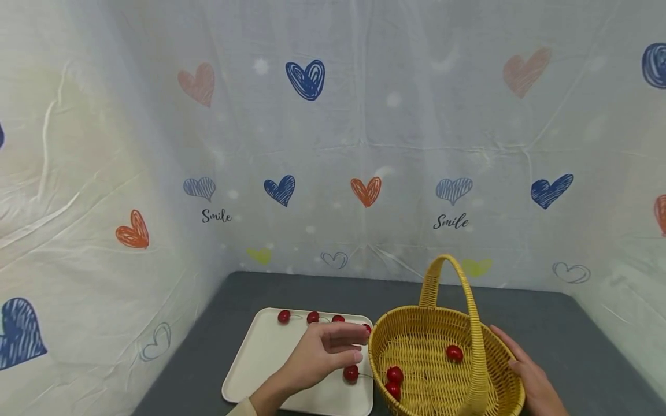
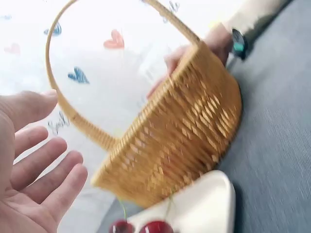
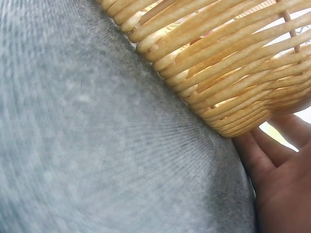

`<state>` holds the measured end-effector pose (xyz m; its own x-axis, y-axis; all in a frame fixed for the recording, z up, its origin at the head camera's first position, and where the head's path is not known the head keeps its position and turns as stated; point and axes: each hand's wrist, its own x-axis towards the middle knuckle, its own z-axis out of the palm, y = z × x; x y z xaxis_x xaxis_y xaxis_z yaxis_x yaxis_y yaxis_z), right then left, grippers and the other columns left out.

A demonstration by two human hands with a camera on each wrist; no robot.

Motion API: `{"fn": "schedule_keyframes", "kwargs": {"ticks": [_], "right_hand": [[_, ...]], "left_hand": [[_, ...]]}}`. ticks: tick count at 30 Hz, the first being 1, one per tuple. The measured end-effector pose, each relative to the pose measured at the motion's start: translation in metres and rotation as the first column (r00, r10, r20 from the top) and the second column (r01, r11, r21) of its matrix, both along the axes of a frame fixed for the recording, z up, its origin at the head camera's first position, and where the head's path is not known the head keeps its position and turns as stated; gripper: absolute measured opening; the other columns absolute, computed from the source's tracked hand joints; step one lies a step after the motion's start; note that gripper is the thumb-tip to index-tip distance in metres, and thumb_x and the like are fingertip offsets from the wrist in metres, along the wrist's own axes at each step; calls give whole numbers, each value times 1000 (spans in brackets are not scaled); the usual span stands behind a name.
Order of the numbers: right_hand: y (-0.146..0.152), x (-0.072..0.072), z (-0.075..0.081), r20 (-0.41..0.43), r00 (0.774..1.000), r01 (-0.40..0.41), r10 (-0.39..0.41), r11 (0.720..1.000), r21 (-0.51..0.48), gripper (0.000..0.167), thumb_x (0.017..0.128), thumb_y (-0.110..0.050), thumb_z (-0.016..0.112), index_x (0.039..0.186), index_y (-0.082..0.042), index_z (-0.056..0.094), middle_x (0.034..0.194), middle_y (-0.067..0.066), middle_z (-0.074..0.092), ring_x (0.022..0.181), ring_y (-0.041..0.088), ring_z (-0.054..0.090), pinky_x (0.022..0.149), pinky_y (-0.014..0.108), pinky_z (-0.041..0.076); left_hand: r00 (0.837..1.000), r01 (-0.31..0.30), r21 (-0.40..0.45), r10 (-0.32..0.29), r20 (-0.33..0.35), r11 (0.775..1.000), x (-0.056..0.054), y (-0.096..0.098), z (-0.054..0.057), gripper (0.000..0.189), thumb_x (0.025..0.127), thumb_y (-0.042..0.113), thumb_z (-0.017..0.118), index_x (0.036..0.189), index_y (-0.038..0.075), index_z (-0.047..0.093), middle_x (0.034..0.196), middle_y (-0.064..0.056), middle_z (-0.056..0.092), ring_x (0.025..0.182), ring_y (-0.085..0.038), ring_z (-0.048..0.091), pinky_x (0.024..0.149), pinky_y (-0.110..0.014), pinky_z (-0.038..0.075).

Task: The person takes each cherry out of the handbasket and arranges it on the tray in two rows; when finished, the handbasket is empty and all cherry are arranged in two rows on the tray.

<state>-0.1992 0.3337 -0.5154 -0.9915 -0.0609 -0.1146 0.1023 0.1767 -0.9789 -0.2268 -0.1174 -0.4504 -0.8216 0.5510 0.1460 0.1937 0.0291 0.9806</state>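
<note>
My left hand [image 1: 321, 353] hovers above the right part of a cream tray [image 1: 276, 361], its fingers stretched toward a yellow woven basket [image 1: 424, 315] and holding nothing. In the left wrist view, the left palm and spread fingers [image 2: 51, 165] stand apart from the basket. Along the basket's outer right side rests my right hand [image 1: 536, 378], fingers extended against the wicker. Inside the basket lie a lone red cherry [image 1: 454, 353] and two cherries [image 1: 394, 375] near its left wall. On the tray, a stemmed cherry [image 1: 351, 374] sits just below the left hand.
Several more cherries [image 1: 284, 316] line the tray's far edge, one partly behind the left fingers. The basket's tall handle [image 1: 470, 306] arches over its opening. A dark grey table [image 1: 322, 289] carries everything, with a heart-printed curtain [image 1: 333, 127] behind and at the sides.
</note>
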Motion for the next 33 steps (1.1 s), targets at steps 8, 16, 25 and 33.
{"fn": "schedule_keyframes", "kwargs": {"ticks": [8,16,25,33], "right_hand": [[-3,0,4,41,999,6,-7,1000,18,68,112,-4,21,178,-17,7,179,32,4,142,39,56,84,47,66],[-6,1,7,50,999,16,-17,1000,16,68,113,-4,20,178,-16,8,179,33,5,146,49,51,87,48,66],[-3,2,7,43,999,18,-19,1000,21,66,115,-7,21,178,-17,9,179,33,7,138,40,60,86,47,67],[-1,2,5,27,1000,15,-16,999,34,67,114,-7,23,178,-16,10,178,34,8,133,34,65,85,45,67]], "left_hand": [[983,183,45,-181,-35,982,-7,33,11,45,105,19,76,147,4,69,145,-20,71,129,-19,74,107,-31,60],[909,63,-398,-217,-355,915,-10,71,21,38,101,23,83,137,14,77,129,6,80,115,-2,75,103,-26,60],[727,-234,-760,-409,-551,607,-7,112,21,14,95,28,87,107,21,87,96,13,80,80,3,69,67,-13,54],[743,-375,-816,-384,-549,441,1,132,12,47,92,8,78,60,21,46,59,7,36,53,-8,33,41,-25,32]]}}
